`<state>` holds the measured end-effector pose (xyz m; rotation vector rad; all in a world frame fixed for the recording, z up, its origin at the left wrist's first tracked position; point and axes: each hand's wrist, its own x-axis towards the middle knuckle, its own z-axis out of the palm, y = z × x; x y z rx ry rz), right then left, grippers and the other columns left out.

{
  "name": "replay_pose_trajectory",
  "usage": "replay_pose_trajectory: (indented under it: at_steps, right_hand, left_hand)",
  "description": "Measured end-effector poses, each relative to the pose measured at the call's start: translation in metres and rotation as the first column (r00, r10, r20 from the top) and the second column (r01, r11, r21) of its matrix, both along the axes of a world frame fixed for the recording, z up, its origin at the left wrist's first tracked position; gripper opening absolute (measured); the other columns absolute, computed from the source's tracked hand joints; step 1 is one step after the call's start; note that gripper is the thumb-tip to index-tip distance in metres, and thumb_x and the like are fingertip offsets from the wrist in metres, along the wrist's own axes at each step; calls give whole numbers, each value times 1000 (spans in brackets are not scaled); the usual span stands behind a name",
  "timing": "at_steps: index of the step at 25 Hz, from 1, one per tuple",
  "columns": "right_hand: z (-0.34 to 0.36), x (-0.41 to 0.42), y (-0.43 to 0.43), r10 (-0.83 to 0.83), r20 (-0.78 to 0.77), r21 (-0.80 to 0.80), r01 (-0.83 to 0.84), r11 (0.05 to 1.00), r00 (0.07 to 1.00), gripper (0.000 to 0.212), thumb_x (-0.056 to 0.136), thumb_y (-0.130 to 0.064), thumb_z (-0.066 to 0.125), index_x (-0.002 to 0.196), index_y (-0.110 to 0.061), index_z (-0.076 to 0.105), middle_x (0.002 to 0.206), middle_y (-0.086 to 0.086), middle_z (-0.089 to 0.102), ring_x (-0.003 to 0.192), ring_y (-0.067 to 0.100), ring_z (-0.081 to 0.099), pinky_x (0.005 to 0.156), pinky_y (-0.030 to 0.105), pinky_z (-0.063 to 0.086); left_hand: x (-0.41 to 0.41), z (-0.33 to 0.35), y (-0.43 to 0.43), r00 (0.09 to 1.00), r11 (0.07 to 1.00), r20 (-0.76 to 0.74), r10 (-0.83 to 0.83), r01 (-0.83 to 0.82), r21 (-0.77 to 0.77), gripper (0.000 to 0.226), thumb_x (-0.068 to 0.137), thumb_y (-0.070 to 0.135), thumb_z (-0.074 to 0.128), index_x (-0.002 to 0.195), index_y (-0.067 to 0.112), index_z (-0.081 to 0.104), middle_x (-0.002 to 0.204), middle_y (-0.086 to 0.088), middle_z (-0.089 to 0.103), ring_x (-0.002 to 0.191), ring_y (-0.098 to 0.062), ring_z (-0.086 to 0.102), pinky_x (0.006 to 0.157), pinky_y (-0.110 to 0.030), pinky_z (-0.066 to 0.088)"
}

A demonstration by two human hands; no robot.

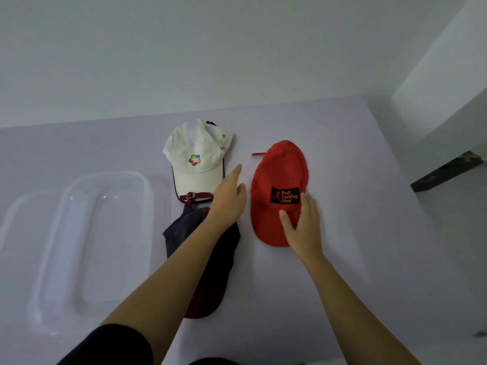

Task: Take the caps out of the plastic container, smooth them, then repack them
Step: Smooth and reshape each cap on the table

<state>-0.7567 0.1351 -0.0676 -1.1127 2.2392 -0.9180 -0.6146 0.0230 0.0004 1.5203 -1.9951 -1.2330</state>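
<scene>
Head view: right hand (303, 227) lies flat on the red cotton cap (276, 180) with the black patch, fingers spread, gripping nothing. Left hand (229, 201) hovers open between it and the white cap (196, 156), forearm crossing the dark navy cap (210, 259). The clear plastic container (87, 233) sits far left on the pale table (342, 259).

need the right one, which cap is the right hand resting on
The red cap with the black patch; the right hand lies flat on it.
</scene>
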Motion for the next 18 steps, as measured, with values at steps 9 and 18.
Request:
replay_pose_trajectory:
  at_steps: [9, 18]
  right_hand:
    - [26, 109, 1, 369, 373, 179, -456, 872, 852, 45, 92, -38, 52, 130, -14, 48, 126, -1, 50, 115, 15, 51, 101, 34, 44]
    - [34, 106, 26, 376, 556, -84, -400, 913, 741, 11, 93, -31, 53, 93, -20, 55, 95, 6, 65, 89, 19, 63, 80, 33, 53]
  left_hand:
    - [128, 2, 24, 978, 961, 208, 19, -75, 266, 49, 93, 22, 50, 140, 14, 37, 140, -10, 46, 120, -25, 48, 100, -36, 39]
    - [155, 13, 45, 987, 885, -45, -153, 158, 438, 34, 93, 39, 52, 105, 7, 56, 103, -14, 65, 93, -26, 63, 86, -39, 52]
